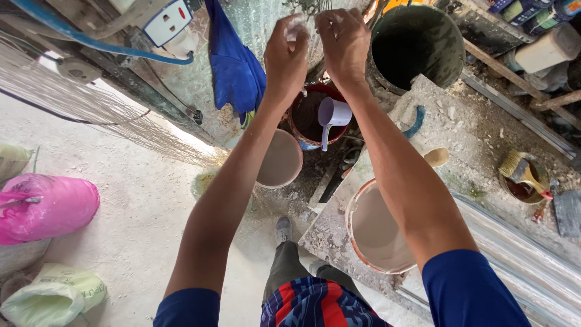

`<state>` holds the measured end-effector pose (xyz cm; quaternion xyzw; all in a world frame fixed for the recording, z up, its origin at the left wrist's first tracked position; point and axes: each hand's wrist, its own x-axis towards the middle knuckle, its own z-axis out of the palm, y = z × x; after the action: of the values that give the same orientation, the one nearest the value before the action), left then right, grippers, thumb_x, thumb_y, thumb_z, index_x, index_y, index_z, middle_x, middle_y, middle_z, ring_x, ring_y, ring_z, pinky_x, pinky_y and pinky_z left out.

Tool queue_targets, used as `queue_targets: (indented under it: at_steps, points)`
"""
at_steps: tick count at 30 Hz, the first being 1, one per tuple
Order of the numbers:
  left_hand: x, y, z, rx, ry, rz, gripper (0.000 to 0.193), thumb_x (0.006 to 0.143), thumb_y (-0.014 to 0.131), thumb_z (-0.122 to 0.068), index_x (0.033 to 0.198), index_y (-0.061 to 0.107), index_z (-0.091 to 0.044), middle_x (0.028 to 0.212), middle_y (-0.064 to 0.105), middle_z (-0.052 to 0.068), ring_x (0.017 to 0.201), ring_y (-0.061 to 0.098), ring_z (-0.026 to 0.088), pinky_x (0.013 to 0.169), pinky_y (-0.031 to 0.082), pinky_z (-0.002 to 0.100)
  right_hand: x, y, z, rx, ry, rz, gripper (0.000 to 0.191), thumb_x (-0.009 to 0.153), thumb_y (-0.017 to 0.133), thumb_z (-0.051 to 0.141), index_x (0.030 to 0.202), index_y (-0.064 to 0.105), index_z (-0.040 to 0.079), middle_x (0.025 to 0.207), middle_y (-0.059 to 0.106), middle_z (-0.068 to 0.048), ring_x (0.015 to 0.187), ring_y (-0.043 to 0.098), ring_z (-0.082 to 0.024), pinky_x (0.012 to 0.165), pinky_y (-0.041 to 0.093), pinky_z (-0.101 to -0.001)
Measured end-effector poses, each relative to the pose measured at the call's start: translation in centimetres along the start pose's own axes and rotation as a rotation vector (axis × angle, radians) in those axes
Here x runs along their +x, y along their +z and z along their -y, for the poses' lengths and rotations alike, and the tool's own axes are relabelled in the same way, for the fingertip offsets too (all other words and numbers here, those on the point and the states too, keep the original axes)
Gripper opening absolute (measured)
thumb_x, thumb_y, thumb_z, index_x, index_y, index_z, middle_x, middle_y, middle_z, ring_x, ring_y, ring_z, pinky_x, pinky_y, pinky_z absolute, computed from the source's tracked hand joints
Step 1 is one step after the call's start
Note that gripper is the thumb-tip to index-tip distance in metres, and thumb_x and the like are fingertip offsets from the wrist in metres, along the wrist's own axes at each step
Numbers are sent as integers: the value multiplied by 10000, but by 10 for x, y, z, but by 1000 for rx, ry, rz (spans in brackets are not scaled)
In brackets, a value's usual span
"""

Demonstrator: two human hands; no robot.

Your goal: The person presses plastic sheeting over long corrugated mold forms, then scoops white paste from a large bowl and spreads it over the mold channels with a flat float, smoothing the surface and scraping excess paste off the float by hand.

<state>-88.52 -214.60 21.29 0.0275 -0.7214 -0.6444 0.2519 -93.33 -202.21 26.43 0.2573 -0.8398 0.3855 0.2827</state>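
Seen from above, a person stands with both arms stretched out over a red bucket (318, 115) holding dark liquid and a lilac scoop (333, 115). The left hand (285, 57) and right hand (345, 42) are near each other, fingers curled shut, pinching something whitish, too small to identify. It looks like rubbing or rinsing the fingers over the bucket; any further move calls for keeping the hands above its rim. Two pails of beige paint, one on the floor (280, 160), one on the slab (378, 230), sit closer in
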Motion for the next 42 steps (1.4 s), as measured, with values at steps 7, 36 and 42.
queue_targets:
  at_steps: [7,36,42]
  points:
    - [32,15,-6,13,19,61,291,1090,600,-276,1301,659,-85,1201,762,95,1063,748,175,929,595,375,9,-19,-22,-35,89,266,135,1052,724,187,1059,779,63,1038,765,-97,904,760,-172,817,634,-345]
    - [45,10,-33,-427,-438,216,404,1006,628,-263,1300,597,12,1099,640,169,920,682,223,846,657,404,16,-35,-7,631,757,-74,147,1040,620,128,966,687,22,772,737,-61,614,762,-96,591,663,-267]
    - [42,9,-32,-510,-486,227,380,1042,606,-289,1247,608,30,1068,644,134,900,693,209,835,677,381,19,-27,9,672,653,-8,167,1040,660,122,920,672,5,704,626,-14,581,616,-82,523,579,-256]
